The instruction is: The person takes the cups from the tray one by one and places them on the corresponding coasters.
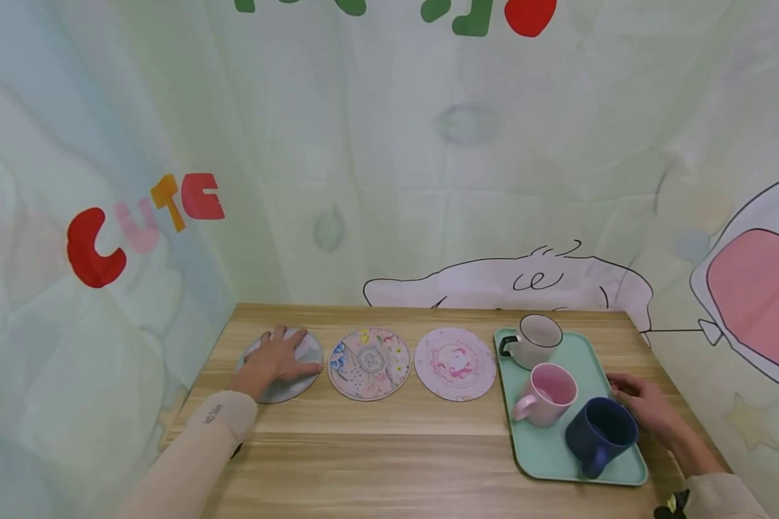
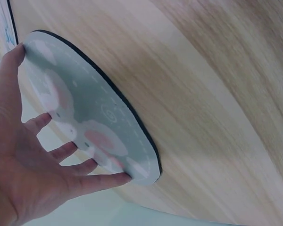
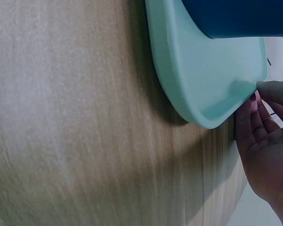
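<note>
My left hand (image 1: 278,362) lies with fingers spread over a round grey-green coaster (image 2: 80,94) printed with pale rabbits. Its fingertips touch the coaster's rim and face in the left wrist view. At the other side of the table, my right hand (image 1: 645,407) touches the right edge of a mint-green tray (image 1: 526,458). The thumb meets the rim in the right wrist view, with the other fingers fairly straight beside it. On the tray stand a white mug (image 1: 537,342) with a black handle, a pink mug (image 1: 547,395) and a navy mug (image 1: 600,436).
Between the hands lie a flower-patterned round coaster (image 1: 368,364) and a pink-and-white one (image 1: 456,364), in a row with the grey-green coaster. All sit on a wood-grain table (image 1: 376,468). A printed cloth (image 1: 396,158) hangs behind and along both sides.
</note>
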{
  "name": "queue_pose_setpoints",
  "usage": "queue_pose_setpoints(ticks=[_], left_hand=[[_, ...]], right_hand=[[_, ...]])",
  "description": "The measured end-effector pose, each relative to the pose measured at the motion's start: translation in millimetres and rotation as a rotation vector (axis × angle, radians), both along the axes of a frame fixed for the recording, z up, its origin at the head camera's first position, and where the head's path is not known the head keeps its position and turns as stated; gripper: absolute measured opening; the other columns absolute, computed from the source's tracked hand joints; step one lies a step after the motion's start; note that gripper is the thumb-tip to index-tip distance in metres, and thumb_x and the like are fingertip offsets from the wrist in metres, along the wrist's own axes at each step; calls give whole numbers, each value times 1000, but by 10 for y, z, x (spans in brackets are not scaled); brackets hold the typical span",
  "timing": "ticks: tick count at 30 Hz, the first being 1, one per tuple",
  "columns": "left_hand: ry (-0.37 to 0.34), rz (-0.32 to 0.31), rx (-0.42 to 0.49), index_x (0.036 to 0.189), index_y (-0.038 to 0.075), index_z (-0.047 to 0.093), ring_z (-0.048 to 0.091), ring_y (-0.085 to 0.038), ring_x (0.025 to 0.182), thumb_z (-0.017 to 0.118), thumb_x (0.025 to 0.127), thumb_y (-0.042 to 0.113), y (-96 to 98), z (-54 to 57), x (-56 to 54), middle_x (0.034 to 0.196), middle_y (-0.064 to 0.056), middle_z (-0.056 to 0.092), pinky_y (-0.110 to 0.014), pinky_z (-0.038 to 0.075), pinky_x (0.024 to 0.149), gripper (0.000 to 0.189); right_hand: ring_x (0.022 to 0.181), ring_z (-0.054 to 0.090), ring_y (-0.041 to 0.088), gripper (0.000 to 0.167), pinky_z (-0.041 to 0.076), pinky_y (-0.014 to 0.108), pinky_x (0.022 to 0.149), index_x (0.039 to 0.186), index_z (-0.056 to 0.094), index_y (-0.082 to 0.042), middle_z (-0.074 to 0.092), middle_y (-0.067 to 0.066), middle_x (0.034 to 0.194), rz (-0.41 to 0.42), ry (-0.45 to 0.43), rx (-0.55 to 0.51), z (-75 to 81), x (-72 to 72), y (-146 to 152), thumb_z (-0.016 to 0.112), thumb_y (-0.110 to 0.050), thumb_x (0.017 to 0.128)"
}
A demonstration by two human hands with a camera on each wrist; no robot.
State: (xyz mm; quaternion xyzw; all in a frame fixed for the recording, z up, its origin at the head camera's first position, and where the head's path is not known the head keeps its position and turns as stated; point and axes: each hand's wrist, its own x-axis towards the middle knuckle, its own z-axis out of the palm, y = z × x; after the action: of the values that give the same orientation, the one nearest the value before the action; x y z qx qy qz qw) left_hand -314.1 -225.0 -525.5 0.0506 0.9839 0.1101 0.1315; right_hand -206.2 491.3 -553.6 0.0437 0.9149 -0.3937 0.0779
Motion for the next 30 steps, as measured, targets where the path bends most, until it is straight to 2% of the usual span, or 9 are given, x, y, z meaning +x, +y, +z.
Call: queue_pose_setpoints(ticks=[6, 11, 19, 23, 30], left_hand=[[1, 7, -4, 164, 10, 36, 21, -64, 148, 72, 89, 69, 16, 40, 64, 164, -35, 22, -89, 35, 94, 102], [6, 7, -8, 164, 11, 37, 21, -63, 149, 71, 89, 70, 23, 42, 77, 164, -34, 22, -89, 36, 94, 102], [6, 13, -8, 166, 12, 34, 15, -61, 152, 64, 89, 76, 2, -26, 77, 168, -31, 18, -90, 29, 99, 105], [19, 2, 5, 166, 11, 34, 14, -63, 151, 62, 93, 73, 4, -61, 99, 169, -32, 16, -91, 26, 100, 100], [68, -12, 15, 163, 7, 38, 23, -65, 147, 62, 97, 65, 41, -68, 223, 165, -34, 25, -86, 31, 103, 91]], right_hand=[[118, 56, 40, 45, 48, 24, 83, 148, 45, 17, 57, 35, 134, 2, 1, -1, 22, 3, -27, 51, -5, 109], [115, 57, 37, 43, 48, 21, 81, 145, 47, 17, 60, 33, 130, 6, 27, 13, 12, 8, -27, 53, -3, 107], [112, 59, 33, 43, 48, 18, 79, 144, 49, 18, 61, 32, 129, 10, 43, 6, -12, 0, 1, 55, -3, 107], [111, 59, 33, 43, 48, 19, 79, 144, 48, 18, 62, 31, 127, 10, 37, 9, -16, 0, 8, 55, -2, 107], [114, 58, 37, 44, 49, 21, 80, 145, 47, 18, 60, 33, 130, 16, 30, 12, -16, -2, 8, 54, -4, 108]])
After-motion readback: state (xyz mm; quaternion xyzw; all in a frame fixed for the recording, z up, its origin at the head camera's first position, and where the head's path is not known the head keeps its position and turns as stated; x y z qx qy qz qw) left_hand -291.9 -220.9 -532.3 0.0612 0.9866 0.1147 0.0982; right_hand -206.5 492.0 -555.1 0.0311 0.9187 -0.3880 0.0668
